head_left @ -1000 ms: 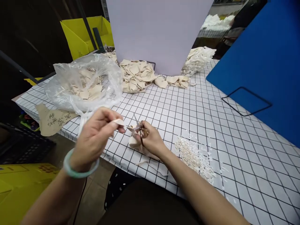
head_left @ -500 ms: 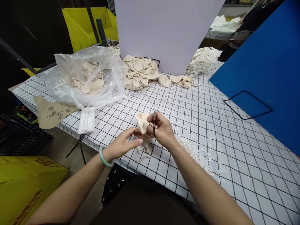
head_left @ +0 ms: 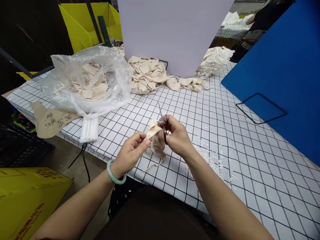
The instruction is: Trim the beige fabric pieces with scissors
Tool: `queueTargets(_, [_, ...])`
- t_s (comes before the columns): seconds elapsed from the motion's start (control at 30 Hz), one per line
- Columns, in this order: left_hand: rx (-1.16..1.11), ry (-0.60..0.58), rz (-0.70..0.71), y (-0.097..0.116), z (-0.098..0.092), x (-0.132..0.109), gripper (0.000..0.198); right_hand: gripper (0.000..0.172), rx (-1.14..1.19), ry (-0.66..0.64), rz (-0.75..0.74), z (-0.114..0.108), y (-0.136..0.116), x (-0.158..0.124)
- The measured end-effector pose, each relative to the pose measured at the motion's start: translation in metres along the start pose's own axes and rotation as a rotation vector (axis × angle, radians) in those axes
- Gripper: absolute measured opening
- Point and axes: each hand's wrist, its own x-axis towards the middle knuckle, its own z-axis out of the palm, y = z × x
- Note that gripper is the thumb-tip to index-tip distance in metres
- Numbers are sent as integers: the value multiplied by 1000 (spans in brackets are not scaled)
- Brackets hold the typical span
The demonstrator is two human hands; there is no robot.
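Note:
My left hand (head_left: 133, 150) pinches the left edge of a cream fabric piece (head_left: 158, 145) between thumb and fingers. A pale green bangle (head_left: 115, 176) circles that wrist. Closed around a small pair of scissors (head_left: 163, 120), my right hand (head_left: 176, 135) has the dark handle at its fingers, and the blades point up and away from me. Its fingertips also touch the fabric's right side. From the fabric a thin strip (head_left: 152, 166) trails down onto the checked table cover.
Left stands a clear plastic bag (head_left: 117, 96) of cream pieces, near a white power strip (head_left: 89, 128) and a marked paper pattern (head_left: 47, 123). Behind lie a cream fabric pile (head_left: 148, 75) and a white bundle (head_left: 215, 61). Small white snippets (head_left: 210, 160) scatter right. A blue board (head_left: 275, 73) leans there.
My left hand has gone from fingers apart to pinching the fabric's edge. The scissors now tilt to the left, and the fabric is drawn out between both hands.

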Motion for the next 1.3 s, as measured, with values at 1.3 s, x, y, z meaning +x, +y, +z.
queueTargets(1.3, [189, -25, 239, -24, 41, -3, 26, 54, -498, 45, 45, -14, 7, -101])
